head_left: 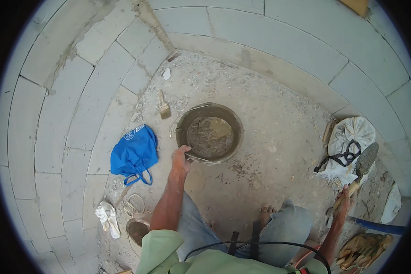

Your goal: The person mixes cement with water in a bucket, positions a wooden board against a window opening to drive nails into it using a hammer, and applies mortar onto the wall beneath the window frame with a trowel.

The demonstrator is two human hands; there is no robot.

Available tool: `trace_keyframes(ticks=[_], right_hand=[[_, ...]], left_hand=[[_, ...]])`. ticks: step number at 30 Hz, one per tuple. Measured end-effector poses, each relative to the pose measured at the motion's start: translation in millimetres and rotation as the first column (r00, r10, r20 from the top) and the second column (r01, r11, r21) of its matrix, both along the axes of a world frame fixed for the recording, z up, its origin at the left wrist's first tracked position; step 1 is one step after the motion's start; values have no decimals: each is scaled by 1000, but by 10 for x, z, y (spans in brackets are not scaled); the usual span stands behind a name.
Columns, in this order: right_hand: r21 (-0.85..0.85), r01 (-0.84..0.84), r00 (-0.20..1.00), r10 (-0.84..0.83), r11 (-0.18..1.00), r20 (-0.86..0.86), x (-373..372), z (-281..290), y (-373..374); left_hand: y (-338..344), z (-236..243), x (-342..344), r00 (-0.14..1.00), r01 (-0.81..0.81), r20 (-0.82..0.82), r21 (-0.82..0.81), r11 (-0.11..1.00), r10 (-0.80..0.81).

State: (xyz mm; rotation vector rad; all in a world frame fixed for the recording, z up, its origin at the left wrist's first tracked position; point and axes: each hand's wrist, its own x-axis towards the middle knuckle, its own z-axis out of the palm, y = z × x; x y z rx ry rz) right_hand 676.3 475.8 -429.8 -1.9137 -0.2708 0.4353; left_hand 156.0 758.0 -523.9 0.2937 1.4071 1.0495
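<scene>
A round dirty bucket (185, 122) with a layer of wet mortar inside stands on the dusty floor in the corner of a block wall. My left hand (181, 160) grips its near rim. Off to the right, my right hand (343, 199) is closed on the wooden handle of a trowel (365, 160), whose mortar-caked blade points up and away over a white sack. My legs in denim shorts and bare feet are below the bucket.
A blue cloth bag (134, 153) lies left of the bucket, a paintbrush (163, 108) beyond it. White rag (108, 218), coiled cord and a small bowl (137, 229) sit lower left. White sack with black strap (349, 146), blue pipe (379, 227) and work gloves (363, 249) are at right.
</scene>
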Motion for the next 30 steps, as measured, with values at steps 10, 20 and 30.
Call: trace_keyframes(ticks=[10,20,30], right_hand=[[-491,-637,514,802,594,304,-1067,466,1681],[-926,-373,-256,966,-56,44,-1991,361,2677],[-939,-276,-360,928,-203,-95,-2720,-265,3147]], left_hand=[[-24,-30,370,997,-41,-62,75,996,45],[-78,169,513,981,-38,-178,193,980,73],[-83,237,402,959,15,-282,178,984,37]])
